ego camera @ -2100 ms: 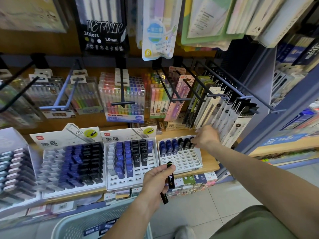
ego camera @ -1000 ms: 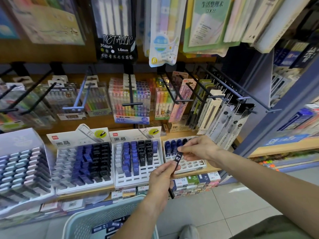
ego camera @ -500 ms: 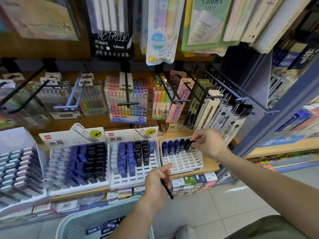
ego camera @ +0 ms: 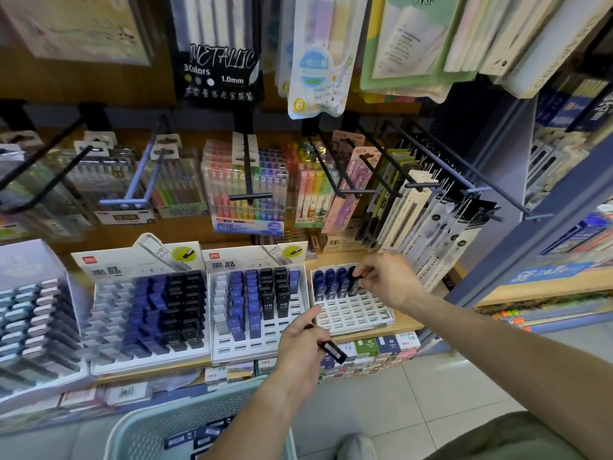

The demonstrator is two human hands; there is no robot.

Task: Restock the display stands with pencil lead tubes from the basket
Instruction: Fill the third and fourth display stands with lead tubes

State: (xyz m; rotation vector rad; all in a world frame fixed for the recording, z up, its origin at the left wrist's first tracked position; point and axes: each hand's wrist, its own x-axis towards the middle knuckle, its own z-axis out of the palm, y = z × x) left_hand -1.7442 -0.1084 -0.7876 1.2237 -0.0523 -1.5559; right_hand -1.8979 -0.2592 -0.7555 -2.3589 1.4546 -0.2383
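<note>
Right hand pinches a black tube into the back row of the right stand — seating it upright. Left hand, just before that stand, grips a spare tube (kept ready); basket below.

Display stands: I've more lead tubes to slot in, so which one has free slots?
The small white right-hand stand is bare in front of its back row of tubes. The white middle stand has spare front slots. The white left stand is crowded.
</note>
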